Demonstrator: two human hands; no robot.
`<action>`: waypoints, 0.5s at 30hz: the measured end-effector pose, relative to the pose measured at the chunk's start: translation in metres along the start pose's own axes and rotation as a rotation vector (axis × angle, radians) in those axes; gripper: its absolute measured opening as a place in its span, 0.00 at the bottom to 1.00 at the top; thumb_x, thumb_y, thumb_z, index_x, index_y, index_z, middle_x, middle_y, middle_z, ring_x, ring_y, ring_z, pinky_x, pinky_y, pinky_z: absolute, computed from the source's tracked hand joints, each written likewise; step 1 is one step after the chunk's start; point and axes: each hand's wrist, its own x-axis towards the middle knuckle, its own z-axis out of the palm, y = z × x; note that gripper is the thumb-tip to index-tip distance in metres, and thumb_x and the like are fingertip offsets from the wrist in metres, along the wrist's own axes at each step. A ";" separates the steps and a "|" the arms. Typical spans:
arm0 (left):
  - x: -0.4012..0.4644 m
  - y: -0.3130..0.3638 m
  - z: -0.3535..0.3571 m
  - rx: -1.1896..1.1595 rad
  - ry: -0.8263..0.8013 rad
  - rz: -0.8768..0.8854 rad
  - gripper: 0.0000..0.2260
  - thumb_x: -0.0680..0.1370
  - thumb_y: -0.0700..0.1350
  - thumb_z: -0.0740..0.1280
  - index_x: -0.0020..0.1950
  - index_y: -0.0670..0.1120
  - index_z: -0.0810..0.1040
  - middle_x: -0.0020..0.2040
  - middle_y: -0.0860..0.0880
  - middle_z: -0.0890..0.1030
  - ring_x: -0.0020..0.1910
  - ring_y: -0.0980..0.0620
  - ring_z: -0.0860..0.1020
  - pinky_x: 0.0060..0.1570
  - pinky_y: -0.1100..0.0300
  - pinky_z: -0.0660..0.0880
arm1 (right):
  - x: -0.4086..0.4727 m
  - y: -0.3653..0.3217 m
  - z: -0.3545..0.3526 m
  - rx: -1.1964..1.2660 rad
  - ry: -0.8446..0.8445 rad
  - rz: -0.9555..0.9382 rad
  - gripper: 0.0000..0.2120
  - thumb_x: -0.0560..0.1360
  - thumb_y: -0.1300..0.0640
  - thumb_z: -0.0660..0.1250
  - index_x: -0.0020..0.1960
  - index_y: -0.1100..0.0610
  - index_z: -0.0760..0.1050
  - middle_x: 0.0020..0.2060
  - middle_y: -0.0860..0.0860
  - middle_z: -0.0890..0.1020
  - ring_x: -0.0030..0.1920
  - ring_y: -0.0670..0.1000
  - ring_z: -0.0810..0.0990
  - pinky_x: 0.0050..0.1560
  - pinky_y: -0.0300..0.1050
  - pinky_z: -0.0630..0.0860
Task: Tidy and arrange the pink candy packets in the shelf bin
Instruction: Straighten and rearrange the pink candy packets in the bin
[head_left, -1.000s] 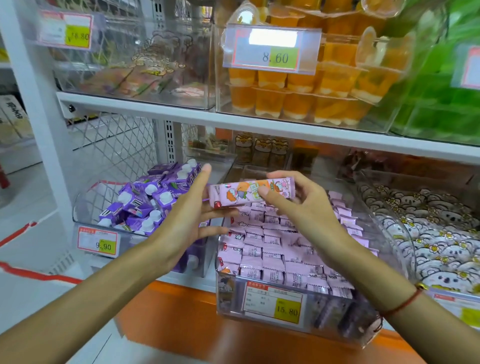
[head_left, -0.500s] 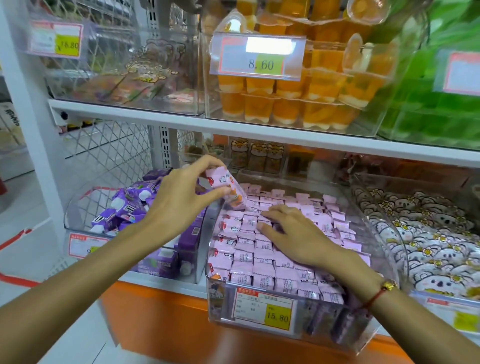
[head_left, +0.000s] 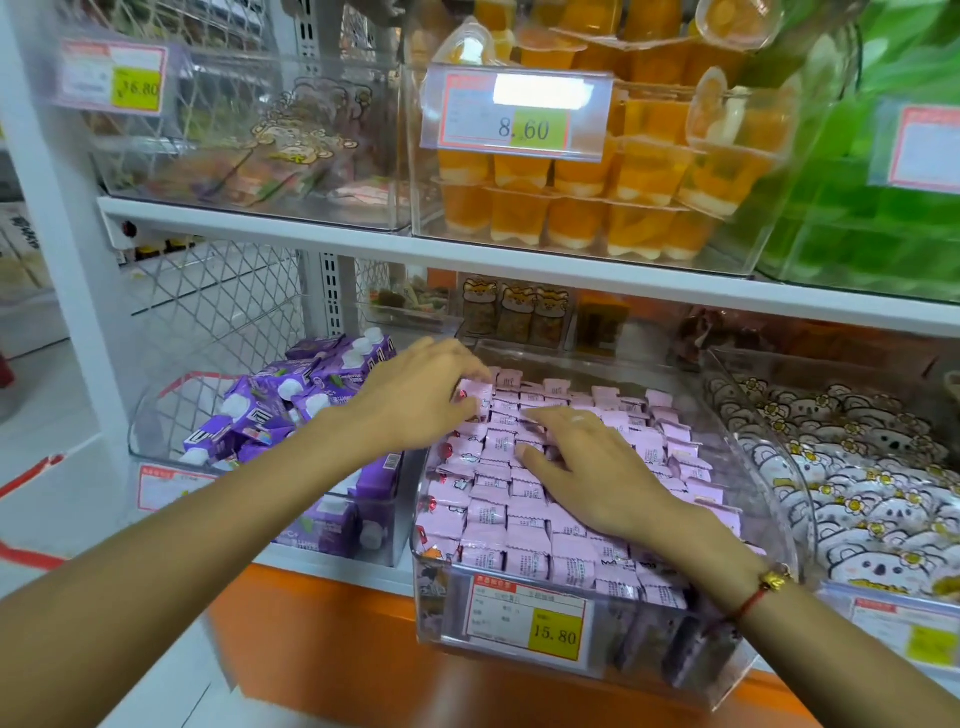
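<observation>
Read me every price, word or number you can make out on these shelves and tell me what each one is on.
"15.80": yellow patch of the price tag on the pink candy bin.
"8.60": tag on the orange jelly cup bin.
"36.80", first digit unsure: tag on the upper left bin.
Small print on these tags, the pink candy packets and purple cartons: too blurred.

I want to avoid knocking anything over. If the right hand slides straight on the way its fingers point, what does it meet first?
The right hand lies flat on the pink candy packets, fingers pointing up-left. It would probably first meet the left hand, though depth is unclear.
</observation>
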 end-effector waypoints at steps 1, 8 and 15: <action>-0.010 0.000 0.003 -0.067 0.122 -0.016 0.16 0.78 0.49 0.63 0.67 0.54 0.73 0.64 0.54 0.73 0.61 0.52 0.70 0.54 0.54 0.71 | 0.001 -0.002 0.000 0.002 0.051 -0.052 0.23 0.80 0.46 0.55 0.73 0.50 0.60 0.69 0.49 0.69 0.66 0.52 0.67 0.64 0.48 0.65; -0.081 0.005 0.017 -0.323 0.280 -0.155 0.14 0.77 0.56 0.62 0.62 0.60 0.73 0.54 0.60 0.78 0.45 0.57 0.77 0.38 0.66 0.67 | 0.031 -0.018 0.011 -0.023 -0.099 -0.113 0.21 0.82 0.49 0.50 0.74 0.51 0.62 0.72 0.48 0.64 0.69 0.53 0.62 0.68 0.53 0.61; -0.082 -0.001 0.010 -0.412 0.262 -0.230 0.13 0.73 0.58 0.66 0.58 0.63 0.76 0.44 0.61 0.81 0.38 0.61 0.77 0.43 0.60 0.74 | 0.053 -0.014 0.004 -0.064 -0.275 -0.133 0.17 0.81 0.50 0.54 0.62 0.57 0.74 0.61 0.53 0.74 0.60 0.55 0.68 0.62 0.53 0.66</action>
